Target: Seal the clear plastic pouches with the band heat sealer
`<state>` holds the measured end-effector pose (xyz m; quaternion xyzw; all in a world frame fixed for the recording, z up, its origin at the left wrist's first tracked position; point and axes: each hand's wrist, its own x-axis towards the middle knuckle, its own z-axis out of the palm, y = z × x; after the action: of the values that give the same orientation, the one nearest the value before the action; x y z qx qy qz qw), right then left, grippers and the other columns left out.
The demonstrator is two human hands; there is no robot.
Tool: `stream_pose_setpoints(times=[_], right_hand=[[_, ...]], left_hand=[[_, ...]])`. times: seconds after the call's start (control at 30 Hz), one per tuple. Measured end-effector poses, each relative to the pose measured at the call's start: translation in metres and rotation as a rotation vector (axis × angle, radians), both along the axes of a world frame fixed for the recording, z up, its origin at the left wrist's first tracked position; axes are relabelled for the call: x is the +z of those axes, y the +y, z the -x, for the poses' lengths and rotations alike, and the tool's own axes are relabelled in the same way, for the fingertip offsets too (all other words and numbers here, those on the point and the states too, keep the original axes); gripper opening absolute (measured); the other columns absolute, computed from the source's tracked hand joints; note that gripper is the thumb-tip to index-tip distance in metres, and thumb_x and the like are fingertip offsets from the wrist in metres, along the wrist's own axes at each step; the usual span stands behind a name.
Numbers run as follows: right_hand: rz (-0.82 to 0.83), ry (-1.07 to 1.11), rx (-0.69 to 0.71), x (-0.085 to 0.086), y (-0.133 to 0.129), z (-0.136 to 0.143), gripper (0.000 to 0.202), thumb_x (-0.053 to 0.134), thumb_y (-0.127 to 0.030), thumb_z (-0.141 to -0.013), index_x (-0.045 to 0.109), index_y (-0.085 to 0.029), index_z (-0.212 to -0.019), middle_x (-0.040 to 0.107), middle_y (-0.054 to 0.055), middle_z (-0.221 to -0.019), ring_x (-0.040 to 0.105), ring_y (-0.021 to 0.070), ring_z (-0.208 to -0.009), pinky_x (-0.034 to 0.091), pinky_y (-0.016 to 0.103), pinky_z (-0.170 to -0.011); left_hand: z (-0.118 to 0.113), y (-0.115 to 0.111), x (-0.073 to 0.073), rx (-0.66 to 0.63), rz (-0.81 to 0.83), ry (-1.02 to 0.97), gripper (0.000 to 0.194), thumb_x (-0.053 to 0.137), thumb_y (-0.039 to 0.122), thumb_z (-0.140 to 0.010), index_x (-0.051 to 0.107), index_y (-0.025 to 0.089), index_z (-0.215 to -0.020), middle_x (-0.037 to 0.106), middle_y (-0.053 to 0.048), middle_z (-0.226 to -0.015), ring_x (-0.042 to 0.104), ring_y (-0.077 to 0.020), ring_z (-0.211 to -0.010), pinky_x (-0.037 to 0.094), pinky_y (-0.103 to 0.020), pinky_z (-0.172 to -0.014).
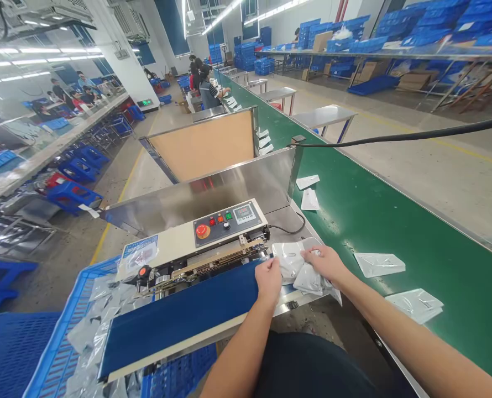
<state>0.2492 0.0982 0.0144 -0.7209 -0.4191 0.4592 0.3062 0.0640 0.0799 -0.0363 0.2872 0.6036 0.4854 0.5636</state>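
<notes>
At the right end of a band sealing machine (229, 229), my left hand (268, 281) is closed at the left edge of a white plastic pouch (286, 260). My right hand (323, 262) pinches the top of this small pile, where more white pouches (309, 278) overlap on the metal ledge. The sealer's blue belt (179, 320) runs left from my left hand. Its control panel (227, 222) has a red stop button and a lit display. My fingers partly hide the pouch edges.
A green conveyor (345, 221) along the right carries several scattered pouches (379, 264). A blue crate (69, 326) of pouches stands under the sealer's left end. Behind the machine rise a metal panel (213, 185) and a tan board (208, 143). A black cable (395, 138) crosses overhead; people work farther back.
</notes>
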Motion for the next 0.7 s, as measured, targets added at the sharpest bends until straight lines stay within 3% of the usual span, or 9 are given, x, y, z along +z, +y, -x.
stream_pose_setpoints(times=[0.2,0.43,0.5,0.57,0.63,0.7], right_hand=[[0.086,-0.033,0.066,-0.007,0.047,0.008,0.023,0.081,-0.039,-0.071,0.067,-0.021,-0.067,0.060,0.000,-0.058,0.047,0.0136,-0.053,0.035,0.026,-0.051],[0.127,-0.052,0.248,-0.003,0.061,0.053,0.021,0.077,-0.038,-0.078,0.072,-0.019,-0.069,0.065,0.001,-0.063,0.056,0.0161,-0.060,0.040,0.026,-0.057],[0.099,-0.076,0.291,0.000,0.057,0.054,0.020,0.077,-0.038,-0.078,0.076,-0.019,-0.074,0.068,0.002,-0.065,0.057,0.0169,-0.062,0.041,0.027,-0.058],[0.069,-0.103,0.309,0.004,0.047,0.049,0.020,0.077,-0.039,-0.078,0.080,-0.019,-0.083,0.071,0.003,-0.069,0.058,0.0173,-0.063,0.042,0.027,-0.058],[0.041,-0.077,0.301,0.011,0.032,0.044,0.025,0.076,-0.041,-0.078,0.082,-0.019,-0.091,0.075,0.004,-0.076,0.061,0.0179,-0.064,0.044,0.027,-0.058],[0.006,0.002,0.285,0.020,0.016,0.046,0.031,0.074,-0.045,-0.080,0.082,-0.019,-0.095,0.078,0.006,-0.084,0.063,0.0187,-0.068,0.047,0.027,-0.060]], left_hand=[[-0.003,0.022,-0.017,0.093,0.082,-0.051,0.054,0.084,0.063,-0.070,0.079,0.011,-0.078,0.055,0.002,-0.054,0.049,-0.0127,-0.052,0.039,-0.025,-0.052],[0.042,0.014,-0.018,0.178,0.098,-0.074,0.053,0.085,0.065,-0.072,0.078,0.012,-0.076,0.062,-0.002,-0.058,0.060,-0.0176,-0.059,0.049,-0.029,-0.058],[0.060,0.004,-0.013,0.199,0.085,-0.079,0.052,0.086,0.063,-0.074,0.081,0.012,-0.084,0.072,-0.007,-0.072,0.069,-0.0220,-0.072,0.056,-0.032,-0.068],[0.075,-0.012,-0.005,0.298,0.027,0.011,0.051,0.087,0.058,-0.077,0.082,0.014,-0.101,0.079,-0.014,-0.100,0.075,-0.0269,-0.096,0.059,-0.036,-0.085],[0.082,-0.032,0.006,0.374,-0.071,0.168,0.053,0.087,0.054,-0.080,0.080,0.017,-0.118,0.076,-0.017,-0.128,0.072,-0.0292,-0.116,0.057,-0.038,-0.100],[0.076,-0.048,0.019,0.257,-0.132,0.229,0.056,0.087,0.052,-0.081,0.078,0.019,-0.125,0.074,-0.017,-0.133,0.071,-0.0304,-0.120,0.056,-0.040,-0.104]])
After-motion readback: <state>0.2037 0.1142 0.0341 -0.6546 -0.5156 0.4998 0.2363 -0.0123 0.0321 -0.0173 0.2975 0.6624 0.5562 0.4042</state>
